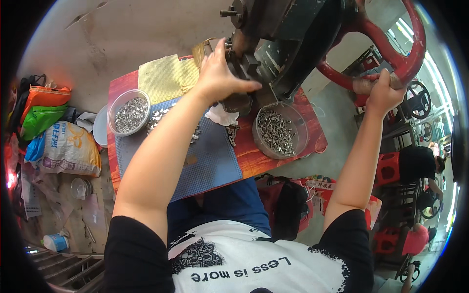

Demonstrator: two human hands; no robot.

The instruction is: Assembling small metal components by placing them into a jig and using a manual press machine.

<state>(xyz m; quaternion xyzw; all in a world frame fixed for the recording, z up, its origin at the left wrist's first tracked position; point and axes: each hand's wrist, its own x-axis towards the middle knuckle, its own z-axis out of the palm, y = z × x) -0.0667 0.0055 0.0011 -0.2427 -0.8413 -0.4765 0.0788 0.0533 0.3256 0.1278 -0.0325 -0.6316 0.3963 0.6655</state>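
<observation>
My left hand (pixel 220 78) reaches to the dark metal hand press (pixel 293 29), its thumb and fingers spread apart around the tooling block (pixel 248 63). The hand's back faces me, so any small part at the fingertips is hidden. To the right, my right hand (pixel 385 95) is closed around the wrapped grip of the press's red handwheel (pixel 409 63). Below the press stands a clear round tub (pixel 304 139) of small metal parts. A white-rimmed tub (pixel 112 110) of slim metal pieces sits at the left, with more pieces (pixel 159 116) loose beside it.
A blue mat (pixel 215 168) and a yellow textured mat (pixel 161 75) cover part of the red wood-patterned table (pixel 315 129). White crumpled paper (pixel 222 115) lies by the press. Sacks (pixel 71 146) are piled at left. At right are red stools (pixel 387 168) and a person (pixel 417 163).
</observation>
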